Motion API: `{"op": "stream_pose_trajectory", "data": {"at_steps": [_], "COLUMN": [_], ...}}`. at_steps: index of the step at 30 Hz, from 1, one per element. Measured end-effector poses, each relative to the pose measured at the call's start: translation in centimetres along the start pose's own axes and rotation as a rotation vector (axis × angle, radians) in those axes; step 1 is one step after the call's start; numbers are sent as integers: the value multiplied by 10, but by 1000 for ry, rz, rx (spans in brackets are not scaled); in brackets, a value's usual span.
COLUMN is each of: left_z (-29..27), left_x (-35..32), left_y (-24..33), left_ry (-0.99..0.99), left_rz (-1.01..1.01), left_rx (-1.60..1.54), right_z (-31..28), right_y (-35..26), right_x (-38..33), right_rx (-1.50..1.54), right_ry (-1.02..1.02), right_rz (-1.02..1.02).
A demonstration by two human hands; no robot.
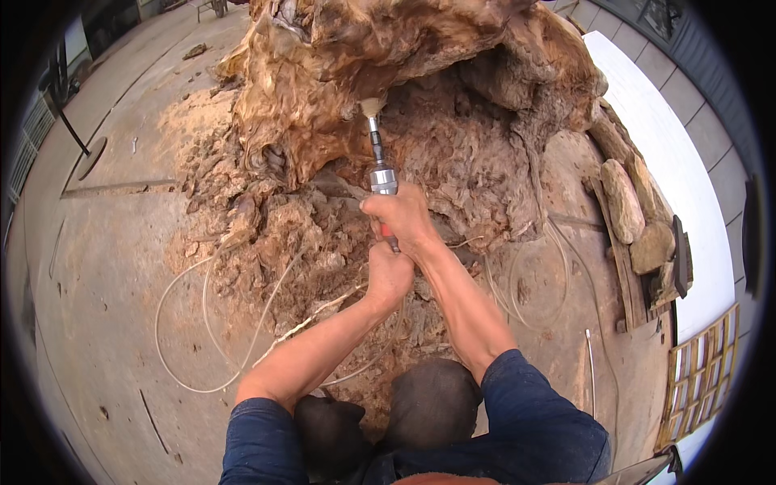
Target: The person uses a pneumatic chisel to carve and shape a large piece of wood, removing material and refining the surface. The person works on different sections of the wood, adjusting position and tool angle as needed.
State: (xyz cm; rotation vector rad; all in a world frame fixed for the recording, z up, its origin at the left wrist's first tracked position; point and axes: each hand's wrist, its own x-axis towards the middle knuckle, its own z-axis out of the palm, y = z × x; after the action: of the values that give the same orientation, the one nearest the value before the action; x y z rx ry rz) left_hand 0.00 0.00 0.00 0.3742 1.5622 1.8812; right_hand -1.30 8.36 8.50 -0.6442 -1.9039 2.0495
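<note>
A large, gnarled brown tree root (323, 61) fills the top middle, with hollows and a rough, darker underside. My right hand (408, 217) is closed round a slim hand-held power tool (383, 181) with a silver collar, just behind that collar. Closer to me, my left hand (390, 273) wraps the tool's rear end, where a bit of red shows between the hands. The tool points away from me. On its shaft, a pale, flared brush-like tip (372, 107) meets the root's surface beside the dark hollow; whether it is spinning I cannot tell.
Pale thin hose (194, 390) loops across the concrete floor (105, 267) on both sides of me. Crumbly wood debris (275, 222) lies below the root. At right are stacked wood chunks (622, 202), a white panel (687, 162) and a slatted wooden frame (702, 372).
</note>
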Motion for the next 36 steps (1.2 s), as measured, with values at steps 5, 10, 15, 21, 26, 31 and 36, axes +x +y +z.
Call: {"op": "stream_pose_trajectory", "data": {"at_steps": [5, 10, 15, 21, 26, 31, 36], "left_z": [-4, 9, -5, -3, -7, -2, -1], "left_x": [-2, -6, 1, 1, -1, -13, 15], "left_y": [-14, -11, -14, -5, -26, -14, 17], "left_ry": [83, 53, 50, 93, 50, 23, 7], "left_rz": [133, -65, -23, 153, 47, -61, -35], "left_rx": [-58, -153, -15, 62, 10, -23, -111], "right_z": [11, -7, -1, 4, -1, -7, -6], "right_y": [1, 28, 26, 2, 20, 38, 20], "right_x": [-7, 10, 11, 1, 1, -1, 36], "right_rx": [42, -100, 24, 58, 36, 70, 102], "right_ry": [-4, -15, 1, -58, -17, -8, 13], "right_rz": [-51, 23, -40, -91, -15, 16, -20]}}
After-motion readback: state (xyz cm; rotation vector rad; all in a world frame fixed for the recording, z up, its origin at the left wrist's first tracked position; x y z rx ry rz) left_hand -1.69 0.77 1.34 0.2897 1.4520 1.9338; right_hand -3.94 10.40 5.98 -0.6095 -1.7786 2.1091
